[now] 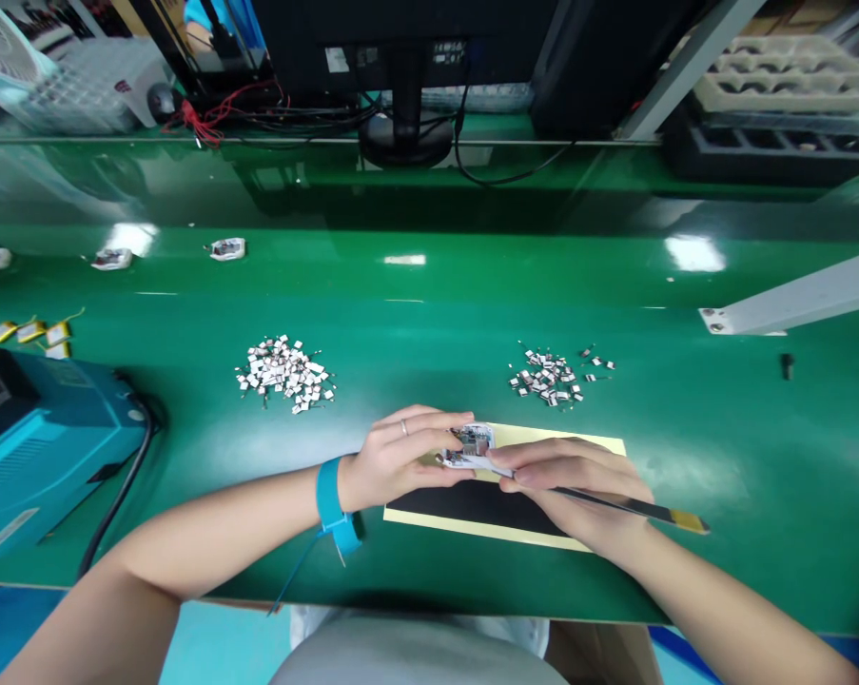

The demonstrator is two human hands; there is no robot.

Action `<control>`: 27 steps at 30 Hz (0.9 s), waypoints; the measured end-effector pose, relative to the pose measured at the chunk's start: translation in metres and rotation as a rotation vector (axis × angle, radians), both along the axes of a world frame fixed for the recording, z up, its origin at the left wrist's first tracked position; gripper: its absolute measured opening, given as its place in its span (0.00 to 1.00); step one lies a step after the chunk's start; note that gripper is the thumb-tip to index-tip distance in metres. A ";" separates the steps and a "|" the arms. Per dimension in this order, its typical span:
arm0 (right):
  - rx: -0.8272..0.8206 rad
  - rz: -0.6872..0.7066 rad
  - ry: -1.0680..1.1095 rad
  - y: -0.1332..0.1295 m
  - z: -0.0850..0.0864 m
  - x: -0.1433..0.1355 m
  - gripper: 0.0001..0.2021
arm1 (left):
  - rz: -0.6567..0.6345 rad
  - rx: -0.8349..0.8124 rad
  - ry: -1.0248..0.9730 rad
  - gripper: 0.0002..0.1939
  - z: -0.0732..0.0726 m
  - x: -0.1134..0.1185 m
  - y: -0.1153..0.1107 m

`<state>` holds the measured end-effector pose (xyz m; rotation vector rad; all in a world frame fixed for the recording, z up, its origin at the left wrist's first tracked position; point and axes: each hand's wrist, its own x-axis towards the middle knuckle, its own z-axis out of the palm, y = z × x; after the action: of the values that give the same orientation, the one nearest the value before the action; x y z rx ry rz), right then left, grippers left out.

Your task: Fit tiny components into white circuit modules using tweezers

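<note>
My left hand (411,455) is closed around the edge of a small white plastic housing (470,447) with a circuit board exposed inside. A ring and a blue wrist strap (331,495) are on that arm. My right hand (578,480) grips slim metal tweezers (629,504) with a yellow band near the rear end. Its fingertips meet the housing's right side; the tweezers' front tips are hidden by the fingers. Beneath both hands lies a black mat with a pale yellow border (464,504).
Piles of small white-and-metal parts with short leads lie at left (284,371) and right (547,378). A blue machine (50,457) with a black cable stands at left, near yellow battery cells (30,331). More white housings (227,249) sit farther back. A grey metal bracket (792,295) juts in from the right.
</note>
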<state>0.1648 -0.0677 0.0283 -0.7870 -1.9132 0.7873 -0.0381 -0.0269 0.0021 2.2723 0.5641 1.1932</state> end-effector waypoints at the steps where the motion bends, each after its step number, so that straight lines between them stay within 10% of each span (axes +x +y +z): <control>1: 0.000 -0.007 -0.003 -0.001 0.000 0.000 0.17 | 0.006 0.021 0.011 0.09 0.000 0.000 0.000; 8: -0.011 -0.240 0.143 -0.003 -0.004 0.004 0.15 | 0.067 0.251 0.132 0.07 0.022 -0.008 0.015; 14: 0.114 -0.372 0.031 0.002 0.000 0.008 0.08 | 0.354 0.224 0.251 0.09 0.056 -0.018 0.101; 20: 0.371 -0.071 -0.264 0.009 -0.010 0.007 0.14 | 0.356 -0.076 0.551 0.13 0.029 -0.015 0.185; 27: 0.648 0.015 -0.513 0.020 -0.017 0.005 0.15 | 0.496 -0.036 0.611 0.13 0.012 -0.013 0.200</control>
<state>0.1696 -0.0477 0.0117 -0.5905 -2.4287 -0.0736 -0.0509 0.1733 0.0137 2.5356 1.4264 0.6411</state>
